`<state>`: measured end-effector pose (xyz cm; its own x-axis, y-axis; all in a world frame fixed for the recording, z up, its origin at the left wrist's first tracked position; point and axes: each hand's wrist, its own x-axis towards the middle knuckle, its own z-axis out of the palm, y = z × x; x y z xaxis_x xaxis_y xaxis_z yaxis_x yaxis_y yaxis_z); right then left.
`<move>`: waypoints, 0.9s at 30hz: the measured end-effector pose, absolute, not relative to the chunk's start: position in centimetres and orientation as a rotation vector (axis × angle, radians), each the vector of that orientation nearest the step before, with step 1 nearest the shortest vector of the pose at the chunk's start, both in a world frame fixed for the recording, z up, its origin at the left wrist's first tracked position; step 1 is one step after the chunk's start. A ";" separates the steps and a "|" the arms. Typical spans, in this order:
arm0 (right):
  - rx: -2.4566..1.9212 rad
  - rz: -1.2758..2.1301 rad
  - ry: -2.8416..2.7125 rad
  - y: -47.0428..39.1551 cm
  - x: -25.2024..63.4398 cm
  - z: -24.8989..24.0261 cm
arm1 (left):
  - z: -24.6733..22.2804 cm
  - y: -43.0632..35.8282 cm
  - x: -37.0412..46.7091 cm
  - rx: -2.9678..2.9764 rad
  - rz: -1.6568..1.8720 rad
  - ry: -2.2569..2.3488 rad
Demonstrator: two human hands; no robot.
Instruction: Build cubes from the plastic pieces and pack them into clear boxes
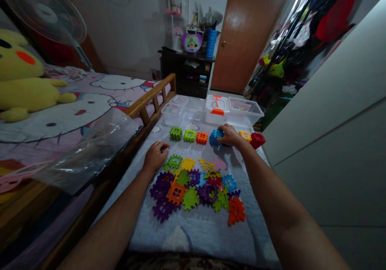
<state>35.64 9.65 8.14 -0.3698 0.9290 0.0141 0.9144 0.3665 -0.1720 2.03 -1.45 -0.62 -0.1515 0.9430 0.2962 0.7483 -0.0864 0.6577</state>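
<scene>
My right hand (230,135) is closed around the right side of a stack of blue interlocking plastic tiles (214,138), fingers over its top. My left hand (155,156) rests on the cloth left of the loose tiles, its fingers curled; a dark spot shows between thumb and fingers, too small to name. In the same row as the blue stack stand a dark green stack (175,133), a light green stack (189,136), an orange stack (202,138), a yellow stack (245,136) and a red stack (257,140). Nearer me lies a loose pile of mixed tiles, including a purple tile (163,209) and a red-orange tile (237,211).
Behind the row stand a clear lidded box with orange latches (217,111) and open clear bins (245,109). A wooden bed rail (153,97) borders the left, with a plastic bag (90,153) over it. A white cabinet (331,113) flanks the right.
</scene>
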 end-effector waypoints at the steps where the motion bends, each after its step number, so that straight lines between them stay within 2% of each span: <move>1: -1.699 0.203 -2.509 9.8 35.6 8.0 | -0.6 -1.4 2.0 1.851 1.072 1.923; 18: -1.697 0.207 -2.511 9.7 35.8 7.5 | -0.5 -1.4 2.1 1.829 1.081 1.917; 24: -1.461 0.188 -2.246 6.0 38.0 7.3 | -0.5 -1.5 2.1 1.834 1.085 1.898; 27: -1.462 0.332 -2.179 2.8 39.5 7.3 | -0.6 -1.5 2.0 1.850 1.077 1.905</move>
